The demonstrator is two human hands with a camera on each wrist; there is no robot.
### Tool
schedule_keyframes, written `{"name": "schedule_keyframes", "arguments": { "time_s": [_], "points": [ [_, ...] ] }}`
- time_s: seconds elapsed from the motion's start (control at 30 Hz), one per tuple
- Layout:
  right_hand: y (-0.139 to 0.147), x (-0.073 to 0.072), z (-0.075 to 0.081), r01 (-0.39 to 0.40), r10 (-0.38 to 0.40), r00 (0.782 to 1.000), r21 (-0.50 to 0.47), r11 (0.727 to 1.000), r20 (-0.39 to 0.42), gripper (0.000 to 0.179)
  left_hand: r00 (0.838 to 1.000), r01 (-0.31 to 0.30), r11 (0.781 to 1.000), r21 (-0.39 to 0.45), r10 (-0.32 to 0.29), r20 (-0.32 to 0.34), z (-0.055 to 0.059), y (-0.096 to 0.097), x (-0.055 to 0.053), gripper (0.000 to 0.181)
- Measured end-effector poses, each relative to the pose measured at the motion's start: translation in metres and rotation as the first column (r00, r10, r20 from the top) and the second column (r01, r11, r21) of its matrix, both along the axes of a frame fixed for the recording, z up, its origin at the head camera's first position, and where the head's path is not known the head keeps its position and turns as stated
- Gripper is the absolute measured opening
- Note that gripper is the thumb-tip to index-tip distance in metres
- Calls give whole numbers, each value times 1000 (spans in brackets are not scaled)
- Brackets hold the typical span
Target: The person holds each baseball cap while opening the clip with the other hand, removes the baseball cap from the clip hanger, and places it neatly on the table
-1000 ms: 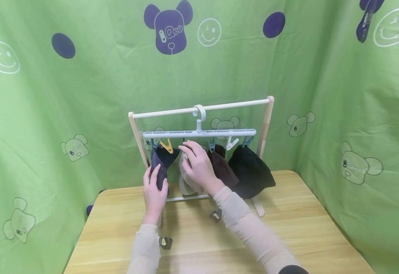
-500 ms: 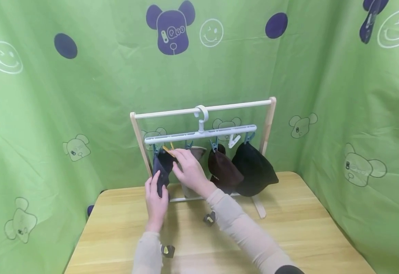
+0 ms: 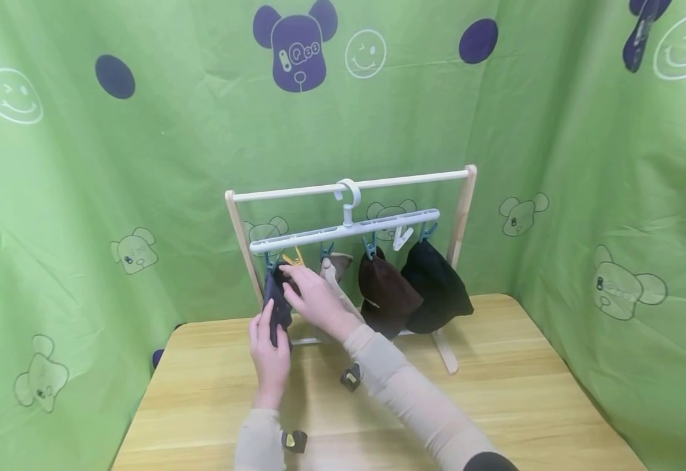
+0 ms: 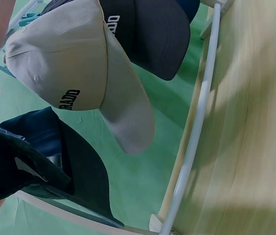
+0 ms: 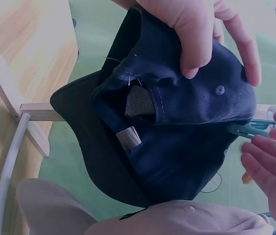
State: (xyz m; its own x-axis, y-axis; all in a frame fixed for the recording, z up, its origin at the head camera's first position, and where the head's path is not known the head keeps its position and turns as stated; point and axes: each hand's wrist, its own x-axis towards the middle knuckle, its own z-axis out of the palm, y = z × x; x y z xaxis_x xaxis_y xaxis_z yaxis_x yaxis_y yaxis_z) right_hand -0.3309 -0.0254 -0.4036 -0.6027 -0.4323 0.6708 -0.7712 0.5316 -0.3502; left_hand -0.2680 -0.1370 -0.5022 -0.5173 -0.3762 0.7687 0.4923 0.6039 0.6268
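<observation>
A navy baseball cap (image 3: 279,304) hangs from a teal clip (image 5: 248,128) at the left end of the white hanger (image 3: 319,235). My left hand (image 3: 270,353) grips the cap's side, thumb on one face and fingers spread along it; in the right wrist view the cap's back opening and strap buckle face the camera. Close to the teal clip is my right hand (image 5: 270,166), its fingers loosely bent beside the clip and apart from it. A yellow clip (image 3: 294,258) lies just behind this hand. Beside the navy cap hangs a beige cap (image 4: 64,54), partly hidden by the right arm in the head view.
Farther right hang a dark brown cap (image 3: 387,294) and a black cap (image 3: 434,291); a white clip (image 3: 402,238) between them holds nothing. The hanger hooks on a wooden rack (image 3: 467,209) standing on a wooden table (image 3: 525,366). Green patterned curtains surround it.
My right hand has moved left and down from in front of the beige cap, past the yellow clip, to the navy cap's top. The hanger has tilted, left end lower. My left hand keeps its hold.
</observation>
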Motion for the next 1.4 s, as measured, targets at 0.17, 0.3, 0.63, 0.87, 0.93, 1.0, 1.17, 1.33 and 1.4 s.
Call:
{"name": "schedule_keyframes", "arguments": {
  "time_s": [0.17,0.3,0.63,0.87,0.93,1.0,1.17,1.33,1.4],
  "points": [
    [-7,-5,1,-10,16,982,-33,999,187,40,1000,-8,1000,3,8,13,-4,1,3,51],
    [-11,-8,4,9,8,964,-62,998,265,39,1000,3,1000,23,-3,19,-4,3,6,49],
    [-24,-2,17,89,-80,940,-11,996,331,29,1000,-19,999,51,18,18,-5,8,15,50],
    [-33,-2,26,221,-263,921,170,960,289,45,998,-25,997,74,29,-62,-4,16,16,49],
    [-34,-3,27,253,-303,910,199,947,284,50,997,-35,997,71,39,-68,-4,17,17,49],
    [-35,-4,28,274,-325,902,206,939,285,52,996,-45,997,64,49,-70,-7,17,18,50],
    [-37,-8,28,323,-376,889,223,920,261,57,998,-37,998,59,41,-57,-11,18,21,52],
    [-38,-11,27,379,-429,876,238,895,221,60,999,-18,998,57,20,-49,-13,18,23,55],
    [-39,-13,27,396,-444,871,237,887,210,60,999,-15,998,58,18,-51,-14,18,22,55]
  ]
}}
